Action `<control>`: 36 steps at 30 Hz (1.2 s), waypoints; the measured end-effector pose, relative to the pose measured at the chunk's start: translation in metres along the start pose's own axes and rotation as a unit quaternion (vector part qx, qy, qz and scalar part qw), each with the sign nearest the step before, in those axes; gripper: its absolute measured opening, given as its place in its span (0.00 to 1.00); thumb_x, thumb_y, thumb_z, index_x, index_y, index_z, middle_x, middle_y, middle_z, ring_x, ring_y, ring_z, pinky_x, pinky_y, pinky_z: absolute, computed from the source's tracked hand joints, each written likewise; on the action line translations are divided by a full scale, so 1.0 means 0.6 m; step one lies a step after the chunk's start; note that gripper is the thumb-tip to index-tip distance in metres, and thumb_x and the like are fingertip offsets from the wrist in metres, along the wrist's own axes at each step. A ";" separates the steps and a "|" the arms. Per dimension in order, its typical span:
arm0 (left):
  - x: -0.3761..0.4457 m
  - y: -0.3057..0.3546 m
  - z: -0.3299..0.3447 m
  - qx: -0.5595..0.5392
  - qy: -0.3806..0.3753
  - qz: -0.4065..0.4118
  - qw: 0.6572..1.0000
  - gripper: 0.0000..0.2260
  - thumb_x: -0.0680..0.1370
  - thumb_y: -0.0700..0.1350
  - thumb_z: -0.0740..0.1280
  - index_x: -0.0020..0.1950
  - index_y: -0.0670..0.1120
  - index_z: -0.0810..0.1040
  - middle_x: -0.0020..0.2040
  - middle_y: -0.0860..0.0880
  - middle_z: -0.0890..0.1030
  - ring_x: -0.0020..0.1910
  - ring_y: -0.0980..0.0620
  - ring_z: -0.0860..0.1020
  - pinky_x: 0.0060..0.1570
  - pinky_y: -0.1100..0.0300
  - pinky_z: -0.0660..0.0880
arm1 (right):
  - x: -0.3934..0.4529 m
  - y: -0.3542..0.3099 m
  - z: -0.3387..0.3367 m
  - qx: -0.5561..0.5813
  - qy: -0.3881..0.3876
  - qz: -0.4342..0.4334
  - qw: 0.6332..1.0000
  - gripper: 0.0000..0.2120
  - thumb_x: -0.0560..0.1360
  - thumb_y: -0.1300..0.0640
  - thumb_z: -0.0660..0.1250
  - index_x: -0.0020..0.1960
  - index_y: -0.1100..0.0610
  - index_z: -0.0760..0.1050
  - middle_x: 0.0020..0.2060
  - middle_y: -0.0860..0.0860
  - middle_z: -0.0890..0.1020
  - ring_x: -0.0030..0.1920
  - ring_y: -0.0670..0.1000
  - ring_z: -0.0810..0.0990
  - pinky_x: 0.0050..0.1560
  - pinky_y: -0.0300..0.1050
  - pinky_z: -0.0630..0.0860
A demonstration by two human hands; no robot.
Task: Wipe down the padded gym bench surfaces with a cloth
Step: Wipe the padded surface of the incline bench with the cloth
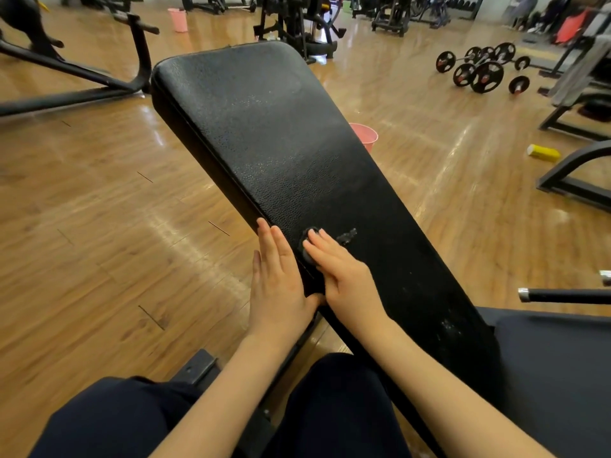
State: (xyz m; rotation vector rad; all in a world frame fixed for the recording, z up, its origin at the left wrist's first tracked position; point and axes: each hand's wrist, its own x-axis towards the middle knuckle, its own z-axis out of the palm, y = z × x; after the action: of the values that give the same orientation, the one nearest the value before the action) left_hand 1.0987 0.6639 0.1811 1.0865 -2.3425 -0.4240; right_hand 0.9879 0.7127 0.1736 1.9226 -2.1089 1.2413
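Black padded bench pad (pixel 281 153) runs diagonally from upper centre of the frame down to lower right, tilted, textured vinyl with a dull sheen across its middle. Dark cloth (pixel 310 246) sits bunched on the pad's left edge, lower centre of frame; a small dark scrap or scuff (pixel 347 236) shows just right of it, cannot tell which. Right hand (pixel 344 276) lies flat on top of the cloth, fingers straight and together, pressing it onto the pad, not curled round it. Left hand (pixel 277 279) is flat too, fingers extended, laid against the pad's left side edge, touching the right hand near the thumbs; it holds nothing. Whitish scuffs (pixel 446 325) mark the pad lower right. Second dark pad (pixel 555 375) fills the lower right corner. Dark trousers (pixel 330 408) along the bottom. Wood floor (pixel 99 226) all around. Pink bucket (pixel 365 135) peeks out behind the pad's right edge; another pink bucket (pixel 178 19) upper left. Barbells with plates (pixel 479 69) upper right, yellow bottle (pixel 544 153) on the floor at right, black machine frame (pixel 82 77) upper left.
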 end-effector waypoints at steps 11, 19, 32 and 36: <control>-0.001 0.004 -0.009 -0.011 -0.061 -0.011 0.998 0.61 0.66 0.65 0.70 0.64 0.41 0.20 0.62 0.45 0.16 0.74 0.46 0.33 0.71 0.56 0.37 | 0.089 0.087 -0.034 0.033 0.077 0.207 0.975 0.20 0.72 0.76 0.59 0.62 0.67 0.74 0.64 0.60 0.74 0.69 0.55 0.67 0.65 0.30 0.56; -0.004 0.002 -0.010 -0.021 -0.058 -0.008 0.998 0.61 0.66 0.62 0.73 0.67 0.42 0.23 0.66 0.46 0.19 0.72 0.49 0.30 0.71 0.58 0.35 | -0.043 0.032 -0.027 0.004 -0.038 -0.018 0.999 0.21 0.72 0.70 0.59 0.63 0.63 0.73 0.64 0.51 0.72 0.68 0.51 0.67 0.69 0.39 0.62; 0.000 0.017 -0.015 -0.025 -0.047 -0.038 0.998 0.63 0.63 0.60 0.76 0.68 0.42 0.25 0.68 0.45 0.23 0.71 0.50 0.31 0.69 0.56 0.35 | 0.111 0.055 -0.011 0.024 0.088 0.169 0.981 0.20 0.73 0.74 0.60 0.63 0.65 0.74 0.65 0.58 0.73 0.69 0.53 0.67 0.68 0.34 0.57; 0.004 0.011 -0.015 -0.020 -0.044 -0.043 0.998 0.67 0.61 0.59 0.78 0.67 0.46 0.20 0.67 0.48 0.20 0.71 0.51 0.27 0.70 0.56 0.34 | 0.062 0.016 0.004 0.019 0.026 0.023 0.999 0.22 0.71 0.72 0.59 0.64 0.63 0.73 0.65 0.53 0.73 0.69 0.50 0.66 0.69 0.39 0.61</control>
State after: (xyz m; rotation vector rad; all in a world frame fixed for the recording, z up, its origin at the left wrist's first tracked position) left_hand 1.0987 0.6659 0.1925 1.1753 -2.3596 -0.5585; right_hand 0.9719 0.6802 0.1860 1.8462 -2.1309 1.3349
